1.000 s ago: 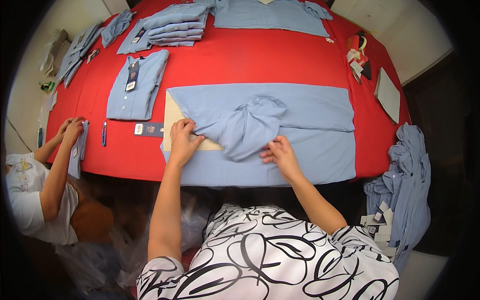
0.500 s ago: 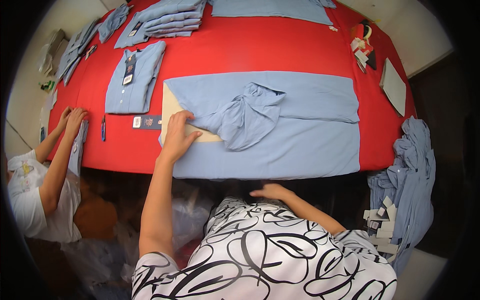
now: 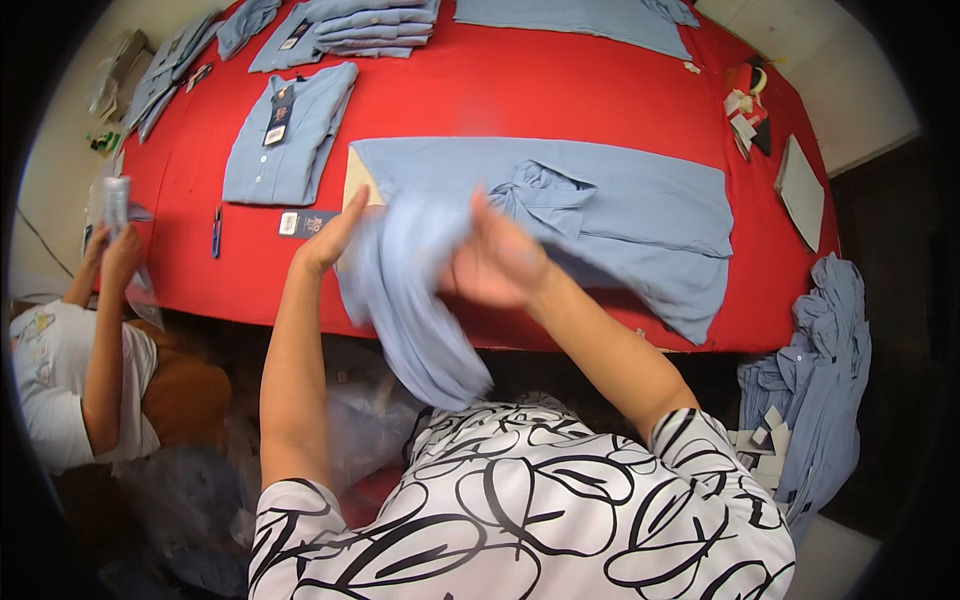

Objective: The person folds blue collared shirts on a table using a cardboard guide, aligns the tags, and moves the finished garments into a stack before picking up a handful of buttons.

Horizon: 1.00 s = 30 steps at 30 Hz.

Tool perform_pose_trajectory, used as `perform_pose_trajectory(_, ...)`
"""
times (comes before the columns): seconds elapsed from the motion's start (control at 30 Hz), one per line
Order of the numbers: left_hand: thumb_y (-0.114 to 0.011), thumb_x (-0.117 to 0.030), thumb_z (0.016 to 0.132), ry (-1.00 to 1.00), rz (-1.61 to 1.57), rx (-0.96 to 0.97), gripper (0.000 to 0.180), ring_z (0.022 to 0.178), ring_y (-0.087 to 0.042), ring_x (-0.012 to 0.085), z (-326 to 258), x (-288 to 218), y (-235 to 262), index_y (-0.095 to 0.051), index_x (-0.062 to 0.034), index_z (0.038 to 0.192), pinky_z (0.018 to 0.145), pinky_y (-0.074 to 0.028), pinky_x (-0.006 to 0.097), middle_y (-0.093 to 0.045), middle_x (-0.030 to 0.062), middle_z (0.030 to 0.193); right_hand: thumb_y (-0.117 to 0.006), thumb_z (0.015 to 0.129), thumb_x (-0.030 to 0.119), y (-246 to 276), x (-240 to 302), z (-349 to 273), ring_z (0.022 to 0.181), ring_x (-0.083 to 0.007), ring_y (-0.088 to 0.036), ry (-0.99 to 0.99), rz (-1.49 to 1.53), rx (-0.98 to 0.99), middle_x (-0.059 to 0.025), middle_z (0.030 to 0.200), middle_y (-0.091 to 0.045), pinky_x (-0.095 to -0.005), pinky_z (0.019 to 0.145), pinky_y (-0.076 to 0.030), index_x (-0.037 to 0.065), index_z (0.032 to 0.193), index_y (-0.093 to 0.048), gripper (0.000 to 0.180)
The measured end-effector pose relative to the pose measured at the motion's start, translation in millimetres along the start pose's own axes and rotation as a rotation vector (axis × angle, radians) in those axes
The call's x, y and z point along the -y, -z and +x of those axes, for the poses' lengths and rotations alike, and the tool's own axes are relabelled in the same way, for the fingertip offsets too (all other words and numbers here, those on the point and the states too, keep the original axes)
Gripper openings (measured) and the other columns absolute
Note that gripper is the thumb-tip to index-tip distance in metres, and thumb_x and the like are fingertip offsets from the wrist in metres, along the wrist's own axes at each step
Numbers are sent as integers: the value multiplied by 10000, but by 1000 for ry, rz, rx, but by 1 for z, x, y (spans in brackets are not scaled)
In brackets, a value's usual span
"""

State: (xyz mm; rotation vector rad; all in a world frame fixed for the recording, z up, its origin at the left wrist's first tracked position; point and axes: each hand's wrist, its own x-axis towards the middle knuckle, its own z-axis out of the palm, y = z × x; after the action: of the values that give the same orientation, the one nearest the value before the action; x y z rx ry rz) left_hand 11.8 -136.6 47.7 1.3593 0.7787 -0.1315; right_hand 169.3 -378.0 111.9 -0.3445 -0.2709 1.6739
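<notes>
A light blue shirt (image 3: 650, 220) lies spread on the red table, with a bunched part (image 3: 545, 195) in its middle and a cream board (image 3: 357, 182) showing at its left end. A loose fold of the shirt (image 3: 420, 310), blurred, is raised between my hands and hangs over the table's near edge. My left hand (image 3: 325, 243) is at the board's near-left corner, thumb up; its fingers are hidden behind cloth. My right hand (image 3: 500, 262) is beside the fold, smeared by motion, with its thumb apart from the palm. A dark hang tag (image 3: 305, 223) lies left of the shirt.
A folded shirt with a tag (image 3: 290, 140) and a pen (image 3: 216, 232) lie to the left. Stacked shirts (image 3: 375, 30) stand at the back. Rumpled blue garments (image 3: 830, 340) hang at the right edge. On the left, a co-worker's hands (image 3: 115, 250) hold clear plastic.
My right hand has risen from below the table edge to the shirt. The shirt's near side has been lifted and swung left. The co-worker's hands now hold clear plastic. The view has shifted slightly.
</notes>
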Motion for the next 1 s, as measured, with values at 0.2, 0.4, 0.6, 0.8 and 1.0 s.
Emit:
perform_pose_trajectory(0.2,-616,-518,900,-112,306,-87,701,1117,-608,264,7,-15,-5,-562,53,1302,960,-455,349,-633,206,1214,-498,1018,325,12,26,-66,1241,-299,-526,297,-871,-449,-165,1335,-532,-387,1000,-438,36,1337,-531,432)
perform_pose_trajectory(0.4,-739,-230,796,-370,1015,-521,437,963,-585,424,-5,-24,-62,-636,85,1081,886,-470,465,-642,241,1029,-602,809,42,81,-36,-237,1165,-330,-467,354,-2179,-1697,-133,1263,-523,-444,993,-353,93,1212,-597,406)
perform_pose_trajectory(0.6,-642,-93,878,-823,1084,-720,298,1110,-512,380,16,-16,-91,-581,67,1122,959,-419,436,-573,206,1203,-595,839,46,123,0,-308,1147,-332,-481,467,-2228,-1820,-119,1204,-570,-453,963,-370,89,1084,-633,251)
perform_pose_trajectory(0.8,-585,-67,917,-824,978,-878,247,1028,-536,390,52,5,-70,-541,52,1129,899,-432,436,-583,219,1082,-546,921,74,123,151,-318,935,-355,-634,1001,-1559,-1777,-161,995,-673,-396,833,-489,13,1028,-631,150)
perform_pose_trajectory(1.0,-553,-45,940,-827,912,-888,209,993,-550,414,65,-2,-62,-522,59,1118,850,-448,434,-564,221,1033,-608,937,247,191,237,-265,876,-374,-650,730,-1956,-1970,-165,930,-672,-441,763,-504,66,970,-621,184)
